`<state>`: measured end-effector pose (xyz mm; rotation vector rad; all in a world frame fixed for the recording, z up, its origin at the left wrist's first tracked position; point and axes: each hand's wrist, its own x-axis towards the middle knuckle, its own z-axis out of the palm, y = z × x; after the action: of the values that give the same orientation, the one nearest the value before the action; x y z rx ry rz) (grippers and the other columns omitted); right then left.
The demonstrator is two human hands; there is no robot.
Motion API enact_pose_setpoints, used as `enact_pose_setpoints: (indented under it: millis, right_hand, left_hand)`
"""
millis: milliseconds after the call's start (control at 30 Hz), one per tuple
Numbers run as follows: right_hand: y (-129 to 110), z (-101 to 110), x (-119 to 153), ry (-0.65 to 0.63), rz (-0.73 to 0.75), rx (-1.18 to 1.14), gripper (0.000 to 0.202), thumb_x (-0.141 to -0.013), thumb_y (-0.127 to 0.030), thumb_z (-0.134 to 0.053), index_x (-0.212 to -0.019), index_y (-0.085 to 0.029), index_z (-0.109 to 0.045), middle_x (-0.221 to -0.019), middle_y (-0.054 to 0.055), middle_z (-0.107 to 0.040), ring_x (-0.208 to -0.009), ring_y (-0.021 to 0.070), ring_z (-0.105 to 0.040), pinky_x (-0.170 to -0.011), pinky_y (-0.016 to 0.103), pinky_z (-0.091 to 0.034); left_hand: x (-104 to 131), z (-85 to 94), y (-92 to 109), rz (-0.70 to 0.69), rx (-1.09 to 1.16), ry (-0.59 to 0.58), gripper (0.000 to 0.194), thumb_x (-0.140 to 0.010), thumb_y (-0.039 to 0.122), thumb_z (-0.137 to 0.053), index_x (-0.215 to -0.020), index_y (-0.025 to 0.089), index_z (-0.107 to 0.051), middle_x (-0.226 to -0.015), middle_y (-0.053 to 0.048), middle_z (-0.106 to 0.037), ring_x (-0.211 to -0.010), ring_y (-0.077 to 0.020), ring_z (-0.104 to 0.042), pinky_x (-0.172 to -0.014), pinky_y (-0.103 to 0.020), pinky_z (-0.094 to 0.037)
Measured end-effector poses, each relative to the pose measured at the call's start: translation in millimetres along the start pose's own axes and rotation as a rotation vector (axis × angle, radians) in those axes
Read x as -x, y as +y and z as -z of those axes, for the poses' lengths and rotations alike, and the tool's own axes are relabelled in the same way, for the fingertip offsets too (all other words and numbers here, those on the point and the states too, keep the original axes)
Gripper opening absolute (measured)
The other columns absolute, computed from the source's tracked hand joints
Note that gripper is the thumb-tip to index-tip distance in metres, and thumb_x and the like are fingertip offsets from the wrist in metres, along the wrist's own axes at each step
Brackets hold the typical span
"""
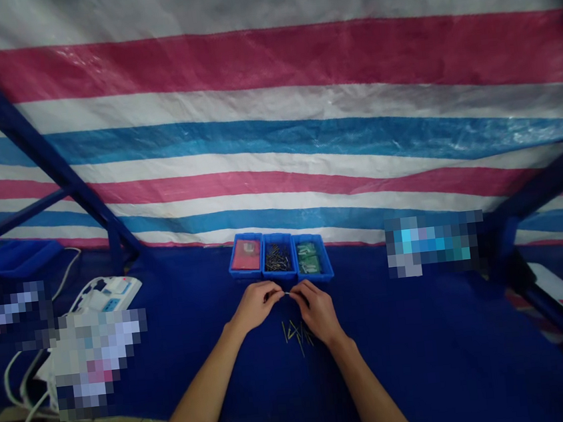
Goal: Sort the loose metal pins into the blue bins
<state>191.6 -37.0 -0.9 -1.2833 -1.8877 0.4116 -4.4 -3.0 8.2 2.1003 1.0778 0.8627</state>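
My left hand point(260, 304) and my right hand point(316, 307) meet just in front of three blue bins, fingertips pinched together. A small, thin, light piece point(287, 293) spans the gap between them; what it is cannot be made out. Several thin yellowish screw-like pieces point(299, 333) lie loose on the blue table beside my right hand. The left bin point(232, 275) holds a red item point(246, 255), the middle bin point(288, 276) many dark screw-like pieces point(277, 258), and the right bin point(326, 275) green-and-clear packets point(309, 259).
A white power strip point(127, 291) with cables lies on the left of the blue table point(189, 341). Blurred-out items stand at left and back right. Blue metal frame bars point(75, 186) rise at both sides before a striped sheet point(303, 128). A blue tray point(25, 258) sits far left.
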Motion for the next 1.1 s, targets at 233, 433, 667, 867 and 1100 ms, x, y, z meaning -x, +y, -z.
enact_pose_setpoints:
  millis: [233,433,667,867,1100]
  right_hand:
    - [0.6,0.1,0.3,-0.013,-0.014,0.047,0.027,-0.103,-0.027,-0.042,-0.088,-0.021,-0.063,-0.084,0.004,-0.064,-0.075,0.0171,-0.063,-0.069,0.026,-0.044]
    - [0.3,0.6,1.1,-0.037,-0.032,0.003,0.016,-0.100,-0.033,-0.051,-0.098,-0.022,-0.062,-0.083,0.001,-0.064,-0.066,0.0149,-0.059,-0.065,0.027,-0.043]
    - [0.6,-0.1,0.9,-0.028,0.004,-0.028,0.018,-0.101,-0.025,-0.047,-0.090,-0.023,-0.062,-0.086,0.003,-0.065,-0.078,0.0179,-0.062,-0.072,0.028,-0.044]
    - [0.0,-0.6,0.3,-0.012,-0.003,-0.024,0.013,-0.099,-0.028,-0.052,-0.093,-0.023,-0.063,-0.085,0.002,-0.065,-0.072,0.0163,-0.061,-0.067,0.026,-0.044]
    - [1.1,-2.0,0.9,0.004,-0.009,-0.028,0.020,-0.101,-0.030,-0.047,-0.099,-0.023,-0.065,-0.090,0.004,-0.067,-0.079,0.0180,-0.064,-0.073,0.027,-0.047]
  left_hand:
    - [0.5,-0.2,-0.3,-0.002,0.011,0.009,0.025,-0.098,0.033,-0.055,-0.088,0.017,-0.070,-0.082,-0.003,-0.069,-0.070,-0.0134,-0.057,-0.066,-0.023,-0.040]
    - [0.1,1.5,-1.3,0.018,0.040,0.012,0.026,-0.099,0.032,-0.053,-0.086,0.015,-0.068,-0.080,-0.002,-0.069,-0.068,-0.0128,-0.058,-0.064,-0.022,-0.040]
    - [-0.2,3.1,0.0,0.025,0.033,-0.005,0.032,-0.099,0.033,-0.051,-0.079,0.015,-0.067,-0.074,-0.001,-0.068,-0.065,-0.0126,-0.058,-0.065,-0.022,-0.040]
    - [-0.5,3.2,-0.8,0.039,0.048,0.009,0.033,-0.099,0.035,-0.050,-0.078,0.015,-0.066,-0.074,-0.001,-0.069,-0.065,-0.0127,-0.059,-0.065,-0.022,-0.040]
    - [-0.1,3.5,-0.1,0.053,0.044,0.000,0.035,-0.100,0.038,-0.048,-0.080,0.015,-0.067,-0.074,-0.002,-0.069,-0.066,-0.0135,-0.060,-0.067,-0.022,-0.042]
